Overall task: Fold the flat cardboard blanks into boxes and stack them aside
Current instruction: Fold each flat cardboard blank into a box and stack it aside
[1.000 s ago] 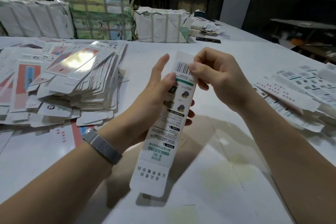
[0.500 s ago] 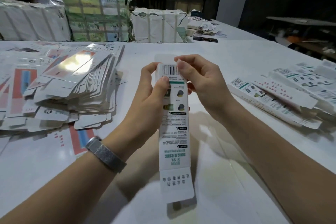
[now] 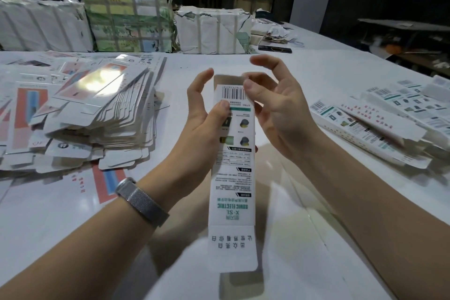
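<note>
A long white box (image 3: 232, 178) with a barcode and green print stands lengthwise in front of me, its far end open and its near flap hanging loose. My left hand (image 3: 207, 124) grips its upper left side, the thumb pressing just under the barcode. My right hand (image 3: 275, 107) hovers at the box's far right corner with fingers spread and loosely bent; one fingertip sits by the barcode, and I cannot tell whether it touches. A big heap of flat blanks (image 3: 92, 114) lies on the left. Folded boxes (image 3: 379, 126) lie piled on the right.
The white table (image 3: 304, 238) carries wrapped paper bundles (image 3: 129, 19) along its far edge and a dark phone (image 3: 275, 49) behind them. A silver watch band is on my left wrist. Dark shelving stands beyond the table's right edge.
My right hand has let go of the box's far end and opened its fingers. The far end now shows an open mouth. The box has turned straighter toward me.
</note>
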Tool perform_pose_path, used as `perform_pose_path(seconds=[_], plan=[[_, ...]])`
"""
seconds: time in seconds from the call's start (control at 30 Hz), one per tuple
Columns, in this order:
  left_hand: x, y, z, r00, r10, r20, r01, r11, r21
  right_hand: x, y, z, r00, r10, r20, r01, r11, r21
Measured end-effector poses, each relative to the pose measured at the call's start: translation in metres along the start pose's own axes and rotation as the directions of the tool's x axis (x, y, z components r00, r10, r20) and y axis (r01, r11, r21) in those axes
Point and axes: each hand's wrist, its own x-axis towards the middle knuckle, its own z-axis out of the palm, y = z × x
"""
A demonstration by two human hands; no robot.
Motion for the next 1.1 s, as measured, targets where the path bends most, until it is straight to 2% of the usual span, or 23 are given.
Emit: perform_pose_path(seconds=[0.23, 0.33, 0.43, 0.57, 0.77, 0.93, 1.1], plan=[[-0.003, 0.003, 0.000, 1.000, -0.011, 0.009, 0.010, 0.996, 0.090, 0.002, -0.008, -0.004, 0.994, 0.108, 0.032, -0.107, 0.994, -0.031], [-0.004, 0.005, -0.001, 1.000, 0.009, 0.020, -0.011, 0.991, 0.134, 0.003, -0.008, -0.006, 0.973, 0.198, 0.122, -0.187, 0.977, -0.101], [-0.006, 0.007, -0.001, 0.998, -0.007, 0.065, -0.003, 0.988, 0.153, 0.003, -0.010, -0.009, 0.950, 0.261, 0.172, -0.251, 0.965, -0.079], [-0.006, 0.006, 0.000, 0.994, -0.005, 0.106, -0.011, 0.988, 0.156, 0.003, -0.009, -0.008, 0.954, 0.261, 0.146, -0.261, 0.965, -0.021], [-0.005, 0.005, -0.002, 0.992, -0.003, 0.123, -0.017, 0.987, 0.162, 0.003, -0.012, -0.006, 0.975, 0.210, 0.068, -0.207, 0.977, -0.043], [-0.006, 0.008, -0.003, 0.989, -0.015, 0.147, -0.008, 0.988, 0.155, 0.004, -0.013, -0.010, 0.984, 0.168, 0.059, -0.159, 0.979, -0.126], [-0.006, 0.011, -0.005, 0.993, -0.012, 0.117, -0.002, 0.992, 0.122, 0.003, -0.012, -0.011, 0.981, 0.174, 0.085, -0.157, 0.971, -0.178]])
